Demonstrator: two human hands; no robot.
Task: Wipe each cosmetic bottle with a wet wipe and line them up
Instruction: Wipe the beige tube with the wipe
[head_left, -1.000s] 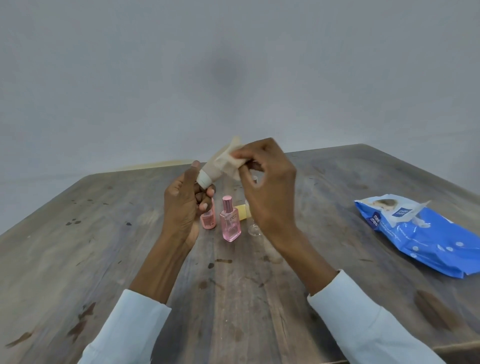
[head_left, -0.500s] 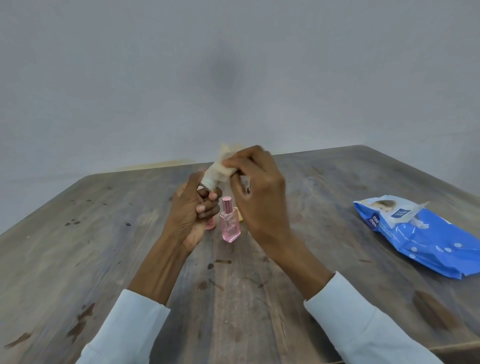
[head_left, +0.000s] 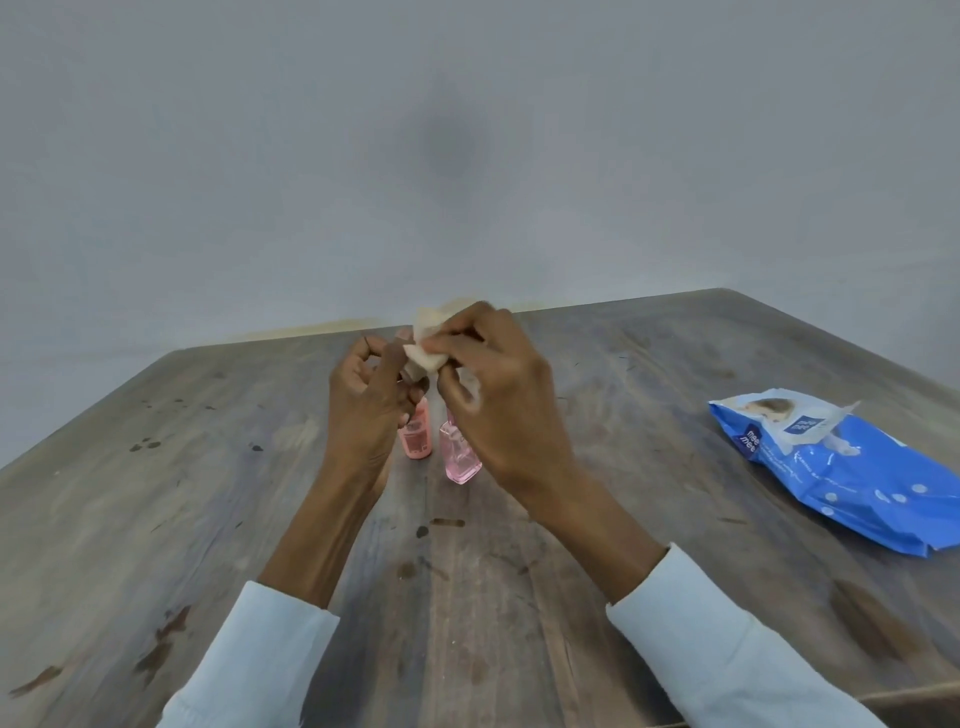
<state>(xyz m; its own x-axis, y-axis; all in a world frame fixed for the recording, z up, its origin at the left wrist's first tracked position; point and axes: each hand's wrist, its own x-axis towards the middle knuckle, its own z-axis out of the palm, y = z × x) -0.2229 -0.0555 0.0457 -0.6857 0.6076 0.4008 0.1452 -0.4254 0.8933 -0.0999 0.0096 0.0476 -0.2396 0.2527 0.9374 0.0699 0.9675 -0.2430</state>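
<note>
Blur smears the raised hands, so the small item wrapped in the wet wipe (head_left: 426, 343) is hard to make out; it is probably a little bottle, with only a dark end showing under the cloth. Fingers and wipe hide its body. The right hand (head_left: 498, 395) also covers the top of the square pink bottle (head_left: 460, 457), and the left hand (head_left: 363, 400) crosses the upper part of the round pink bottle (head_left: 415, 441) beside it. Both forearms leave light sleeves that are cut off at the bottom edge.

The table (head_left: 208, 493) is worn grey-brown wood with dark stains, set against a plain grey wall. A blue wipes pack (head_left: 841, 467) lies flat well to the right, its flap open.

Both hands are held together above the table, just over the two standing bottles. The right hand pinches the crumpled beige wipe between thumb and fingertips, while the left hand's curled fingers grip the wrapped item from below
</note>
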